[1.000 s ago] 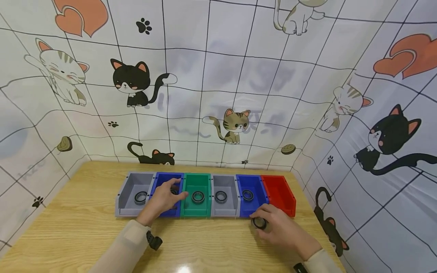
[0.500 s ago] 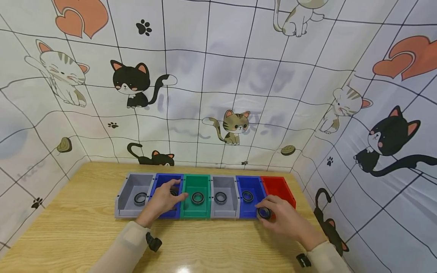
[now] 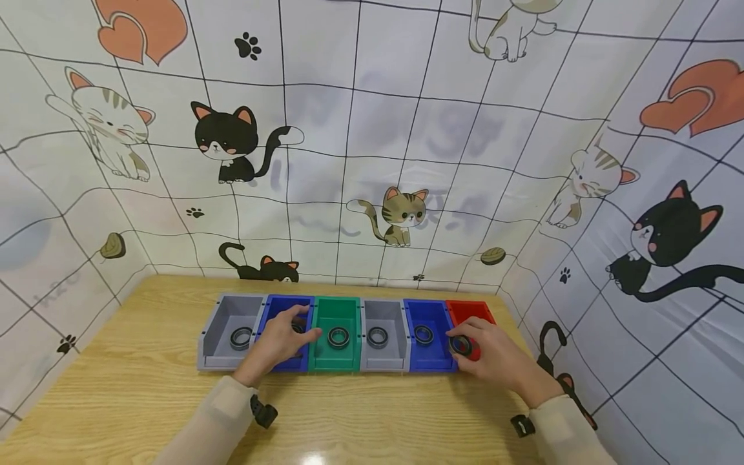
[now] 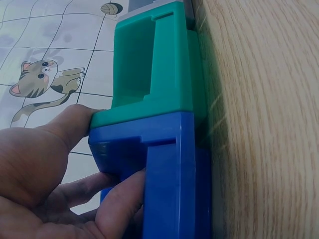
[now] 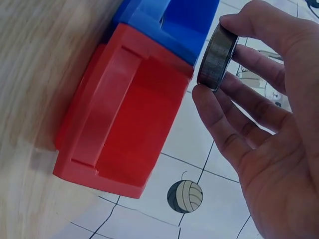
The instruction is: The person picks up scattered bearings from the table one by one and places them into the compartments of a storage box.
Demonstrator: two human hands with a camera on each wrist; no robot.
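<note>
My right hand (image 3: 494,358) pinches a ball bearing (image 3: 461,345) between thumb and fingertips, over the red bin (image 3: 469,311) at the right end of the row. Edge-on in the right wrist view, the bearing (image 5: 218,57) shows its metal outer ring beside the red bin's opening. My left hand (image 3: 280,339) reaches into the left blue bin (image 3: 279,301), fingers loosely bent and thumb by the divider to the green bin (image 3: 337,309). Another bearing (image 3: 297,326) lies there, partly hidden by this hand. In the left wrist view, the fingers (image 4: 122,204) show inside the blue bin.
Single bearings lie in the left grey bin (image 3: 232,310), the green bin, the second grey bin (image 3: 382,313) and the right blue bin (image 3: 427,312). The joined bins stand on a wooden table (image 3: 349,413), with a cat-printed cloth (image 3: 325,174) hanging behind and at the sides.
My right hand has carried its bearing up and to the right, from in front of the right blue bin to over the red bin. The left hand has stayed in place.
</note>
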